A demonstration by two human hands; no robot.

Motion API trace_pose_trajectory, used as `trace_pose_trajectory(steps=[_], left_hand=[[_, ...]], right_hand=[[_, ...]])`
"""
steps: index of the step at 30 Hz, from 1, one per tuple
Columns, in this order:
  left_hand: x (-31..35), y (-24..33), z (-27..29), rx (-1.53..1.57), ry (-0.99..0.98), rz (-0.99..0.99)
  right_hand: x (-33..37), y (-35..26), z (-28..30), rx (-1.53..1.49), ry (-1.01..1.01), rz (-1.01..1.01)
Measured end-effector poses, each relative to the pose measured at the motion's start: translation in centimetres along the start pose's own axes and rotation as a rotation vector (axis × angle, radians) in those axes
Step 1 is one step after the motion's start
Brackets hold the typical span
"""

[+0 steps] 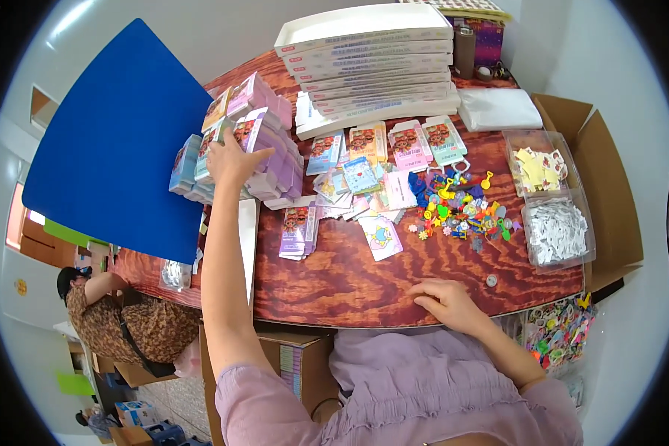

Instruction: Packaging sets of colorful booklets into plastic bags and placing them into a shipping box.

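My left hand [234, 160] reaches out over stacks of small flat printed boxes at the table's far left. Its fingers are spread, with the tips at a pale green box [210, 145] and the thumb out toward the purple boxes [275, 160]. Near the front edge, my right hand [450, 303] rests on the wood-patterned table [357, 293], fingers stretched out and holding nothing. Between the hands lie a short purple box stack [299, 229], a loose pile of printed cards [360, 175] and one card [382, 238] nearer me. Right of the cards spreads a heap of colourful small plastic trinkets [461, 208].
White trays [364, 44] are piled at the back, behind a row of flat boxes [368, 141]. Clear bins [565, 260] with paper pieces stand right, beside an open carton [609, 186]. A blue panel [126, 141] rises at left; another person [134, 320] sits beyond.
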State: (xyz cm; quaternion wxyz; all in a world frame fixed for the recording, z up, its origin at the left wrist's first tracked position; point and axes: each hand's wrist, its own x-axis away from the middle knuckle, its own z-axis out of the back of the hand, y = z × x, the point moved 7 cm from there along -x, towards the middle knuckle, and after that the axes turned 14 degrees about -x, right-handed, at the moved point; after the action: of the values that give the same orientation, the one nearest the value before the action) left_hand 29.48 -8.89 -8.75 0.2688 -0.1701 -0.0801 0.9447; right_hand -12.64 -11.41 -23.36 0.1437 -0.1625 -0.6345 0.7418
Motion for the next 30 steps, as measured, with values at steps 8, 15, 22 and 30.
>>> trace_pose_trajectory(steps=[8,15,22,30], left_hand=[[1.8,-1.1,-0.5,0.218,0.177,-0.066],[15.7,1.8,4.1,0.452,0.462,-0.280],[30.5,7.0,-0.6,0.774,-0.196,-0.503],[30.0,6.6,-6.8,1.979,-0.711,0.124]], right_hand=[[-2.9,-2.8,-3.4,-0.005,-0.053,0.082],[-9.0,-3.7,-4.0,-0.905,0.148,0.027],[-7.7,0.6,-6.0,-1.162,0.344,-0.028],[-5.6,0.9,-6.3,-0.840,0.233,-0.110]])
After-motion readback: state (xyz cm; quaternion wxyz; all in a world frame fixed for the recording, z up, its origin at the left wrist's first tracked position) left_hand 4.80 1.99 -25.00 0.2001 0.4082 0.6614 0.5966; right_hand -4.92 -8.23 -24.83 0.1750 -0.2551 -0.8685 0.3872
